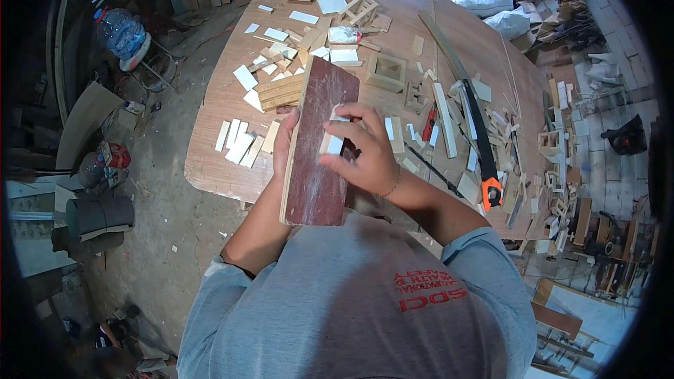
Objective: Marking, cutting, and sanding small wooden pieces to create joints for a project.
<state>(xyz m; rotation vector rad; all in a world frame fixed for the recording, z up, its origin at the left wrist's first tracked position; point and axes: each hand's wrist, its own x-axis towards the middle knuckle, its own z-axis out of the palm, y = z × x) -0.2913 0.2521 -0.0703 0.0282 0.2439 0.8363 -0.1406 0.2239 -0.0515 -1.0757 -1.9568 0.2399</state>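
Observation:
My left hand (283,143) grips the left edge of a sanding board (314,186), a long plank faced with dusty reddish-brown sandpaper. The board is held up in front of my chest, its long side running away from me. On the sandpaper, near the board's middle, rests a small wood block (333,143) with a white face. My right hand (371,146) pinches this block between thumb and fingers, against the abrasive face. The underside of the board and most of my left fingers are hidden.
The brown table (217,161) carries white and bare wood offcuts, a small wooden box frame (386,72) and a white bottle (344,35). To the right lies a handsaw (484,161) with an orange handle. A water jug (121,31) stands on a stool at left.

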